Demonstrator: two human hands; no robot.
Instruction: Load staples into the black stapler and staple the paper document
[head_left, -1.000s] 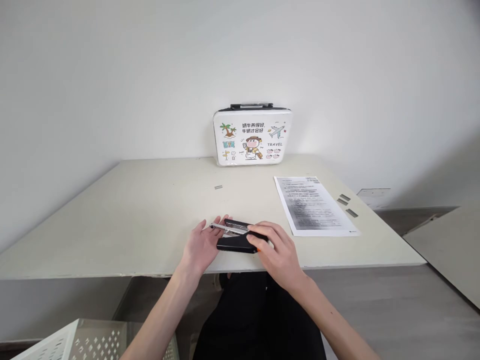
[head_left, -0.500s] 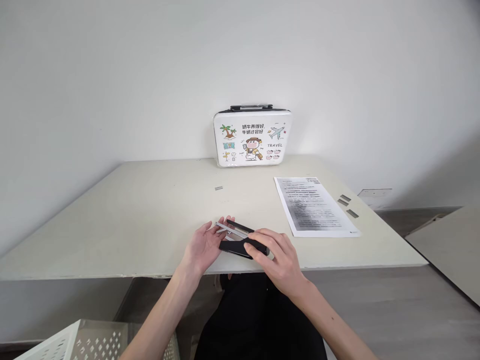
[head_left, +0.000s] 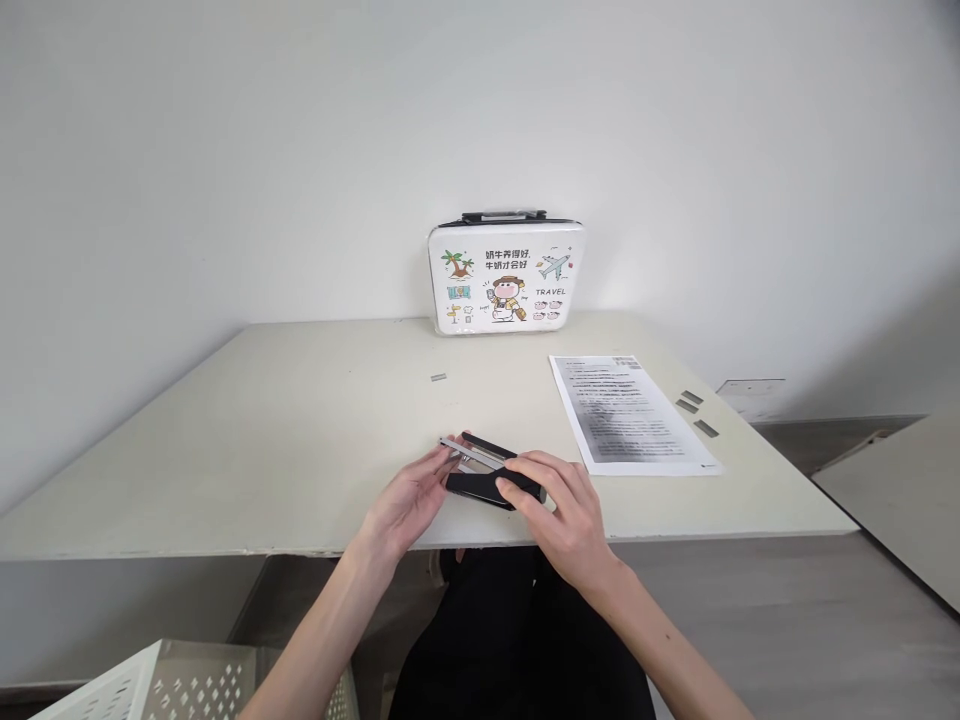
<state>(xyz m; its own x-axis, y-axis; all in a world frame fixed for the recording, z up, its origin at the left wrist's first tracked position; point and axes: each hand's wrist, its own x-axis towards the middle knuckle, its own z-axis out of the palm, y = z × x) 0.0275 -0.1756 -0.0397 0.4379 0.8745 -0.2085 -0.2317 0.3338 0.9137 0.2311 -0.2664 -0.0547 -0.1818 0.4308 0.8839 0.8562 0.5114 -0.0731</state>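
A black stapler (head_left: 480, 488) is swung apart above the table's front edge, its metal staple channel showing between the dark halves. My right hand (head_left: 564, 510) wraps round its rear, hinged end with thumb and fingers. At the other end, my left hand (head_left: 405, 503) closes on the tips, thumb against the metal part and the other fingers partly hidden behind. A small strip of staples (head_left: 439, 377) lies on the table beyond my hands. To the right is a printed sheet of paper (head_left: 626, 415), with several more staple strips (head_left: 706, 428) beside it.
A white case with cartoon prints (head_left: 506, 280) stands against the wall at the back of the pale table (head_left: 247, 440). Below the front edge at left is a white perforated basket (head_left: 199, 685). Another pale surface (head_left: 900, 500) stands off to the right.
My left hand has gone from a spread palm under the stapler's tips to fingers closed against them. The stapler has shifted slightly right and away from me, with my right hand still round it.
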